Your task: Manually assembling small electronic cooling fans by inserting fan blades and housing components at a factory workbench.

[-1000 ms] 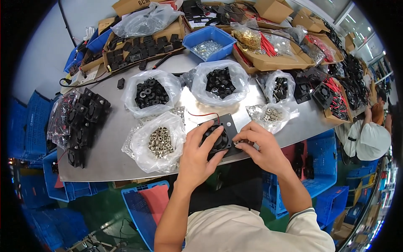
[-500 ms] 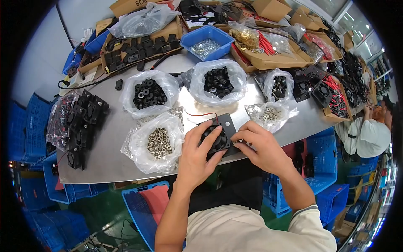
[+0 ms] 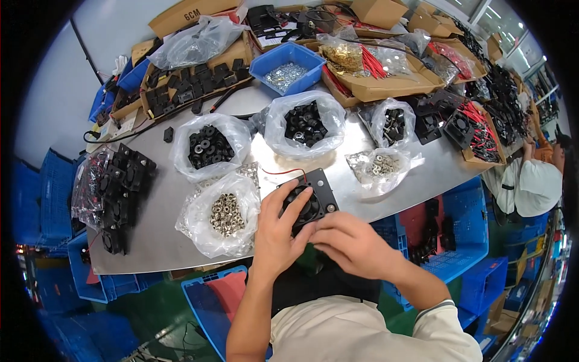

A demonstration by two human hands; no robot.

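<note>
A small black cooling fan [image 3: 309, 206] with a red wire sits on a flat black plate [image 3: 324, 188] at the table's near edge. My left hand [image 3: 278, 232] grips the fan, its fingers over the top and its thumb along the near side. Close by the left thumb, my right hand [image 3: 356, 244] is closed in a pinch at the near corner of the fan and plate. Whatever lies between those fingertips is hidden. A shiny metal fastener [image 3: 331, 207] shows on the plate's right corner.
Plastic bags of metal nuts [image 3: 228, 214], black round parts [image 3: 211, 146], black pieces [image 3: 306, 123], screws [image 3: 394, 125] and small fasteners [image 3: 384, 164] surround the work. Stacked fans [image 3: 123, 193] stand left. A blue bin [image 3: 288, 67] sits behind. At right, a person [image 3: 531, 184] is nearby.
My right hand has moved left and nearer me, from the plate's right edge to the near corner by my left thumb. The metal fastener at the right corner is now uncovered.
</note>
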